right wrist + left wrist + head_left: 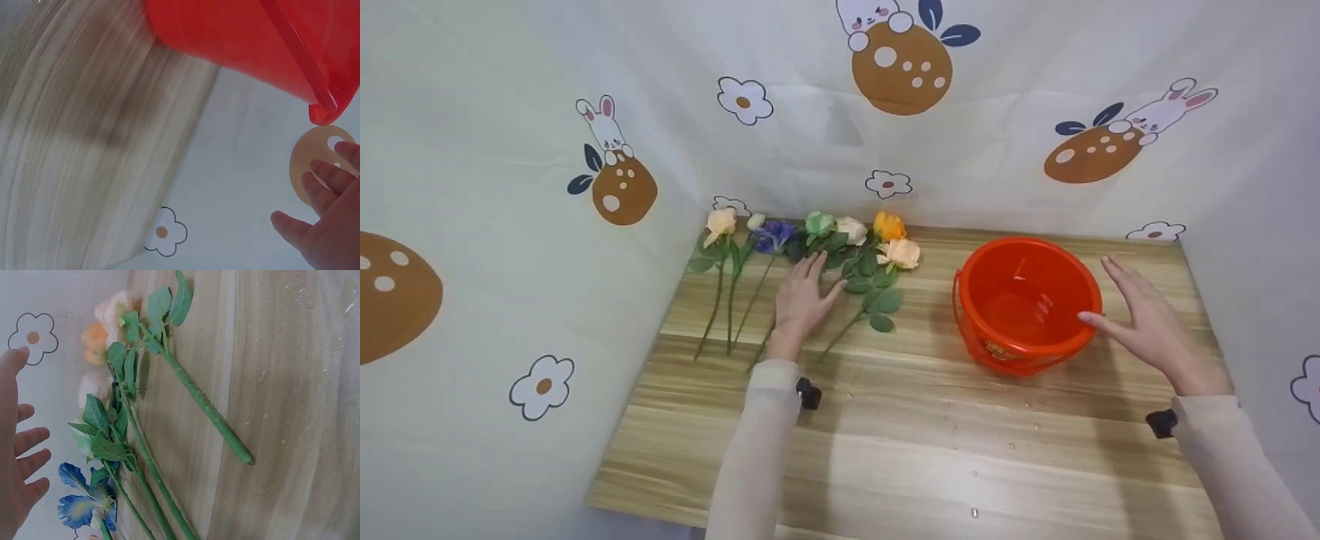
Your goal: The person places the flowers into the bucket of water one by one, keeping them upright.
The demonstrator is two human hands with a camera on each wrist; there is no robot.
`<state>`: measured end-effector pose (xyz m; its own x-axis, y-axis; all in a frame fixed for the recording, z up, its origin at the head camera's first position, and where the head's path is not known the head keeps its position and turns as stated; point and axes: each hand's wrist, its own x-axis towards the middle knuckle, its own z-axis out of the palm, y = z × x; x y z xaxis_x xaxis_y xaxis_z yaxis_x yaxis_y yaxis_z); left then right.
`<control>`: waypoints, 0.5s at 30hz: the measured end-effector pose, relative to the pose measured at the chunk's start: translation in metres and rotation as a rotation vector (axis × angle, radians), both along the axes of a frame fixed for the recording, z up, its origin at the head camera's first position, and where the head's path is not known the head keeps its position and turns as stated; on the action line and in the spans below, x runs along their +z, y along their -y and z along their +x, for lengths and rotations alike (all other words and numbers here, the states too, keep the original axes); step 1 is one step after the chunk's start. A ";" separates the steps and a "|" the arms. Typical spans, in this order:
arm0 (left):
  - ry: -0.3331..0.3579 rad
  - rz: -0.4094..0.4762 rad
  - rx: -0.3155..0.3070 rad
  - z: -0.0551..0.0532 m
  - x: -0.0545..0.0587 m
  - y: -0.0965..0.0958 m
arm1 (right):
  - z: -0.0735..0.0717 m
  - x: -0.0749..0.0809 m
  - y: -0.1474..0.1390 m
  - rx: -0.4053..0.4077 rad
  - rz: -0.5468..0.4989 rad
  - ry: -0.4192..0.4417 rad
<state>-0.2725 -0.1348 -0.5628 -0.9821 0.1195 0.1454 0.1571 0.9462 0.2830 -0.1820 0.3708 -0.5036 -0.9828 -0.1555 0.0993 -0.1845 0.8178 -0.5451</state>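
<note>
Above the row of artificial flowers, my left hand (801, 300) hovers with its fingers extended and holds nothing. In the left wrist view the blue iris (79, 498) lies nearest to its fingers, apart from them. Green, white, orange and peach roses (901, 254) lie to its right, with leafy stems pointing toward me. A peach rose (721, 225) and a small white bud (756, 221) lie to the left. My right hand (1159, 334) is spread at the right side of a red bucket (997, 307); its thumb overlaps the rim in the head view, and contact cannot be told.
Everything stands on a wood-grain table (915, 450) with scattered water drops (975, 513). A white cloth (802, 157) printed with rabbits and flowers hangs behind and on both sides. The bucket's handle (958, 307) hangs down at its side.
</note>
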 end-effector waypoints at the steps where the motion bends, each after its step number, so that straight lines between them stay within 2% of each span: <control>1: 0.002 0.001 0.001 0.001 -0.001 0.000 | 0.000 -0.001 0.000 0.000 -0.001 -0.001; 9: 0.032 0.026 0.007 0.005 -0.009 0.000 | 0.003 -0.006 0.002 0.014 -0.021 -0.024; 15: 0.029 0.044 0.005 0.007 -0.014 0.001 | 0.005 -0.008 0.003 0.030 -0.050 -0.038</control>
<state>-0.2653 -0.1356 -0.5769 -0.9866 0.1086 0.1221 0.1434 0.9334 0.3289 -0.1773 0.3681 -0.5118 -0.9732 -0.1786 0.1450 -0.2298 0.7833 -0.5775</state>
